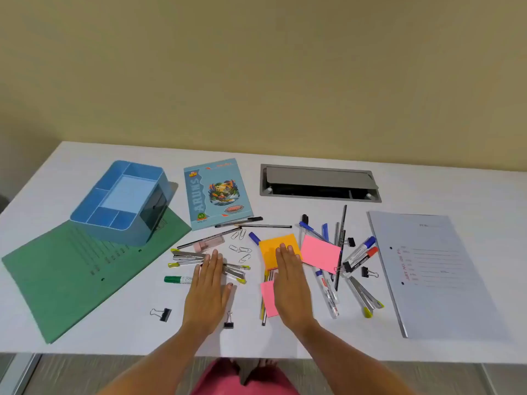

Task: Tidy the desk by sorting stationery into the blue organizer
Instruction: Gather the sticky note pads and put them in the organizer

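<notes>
Broadly, the white table [285, 337] carries everything, and nothing has gone into the blue organizer [122, 199] yet: it sits at the far left, perched on the corner of a green folder [71, 277], its compartments bare. A grey folder [439, 269] lies at the far right and a notebook [216, 192] near the middle back. Between them the stationery is scattered: an orange sticky pad [271, 245], a pink pad [320, 252], markers [360, 253], pens [339, 232], paper clips [241, 249] and binder clips [161, 314]. The left hand [208, 283] lies flat over silver highlighters [188, 256], fingers spread and gripping nothing; the right hand [291, 283] rests likewise on the orange pad, palm down, empty. My worry is the clutter: sweeping with flat palms could roll pens off the near edge, and the organizer, standing on the folder, may slide if nudged.
</notes>
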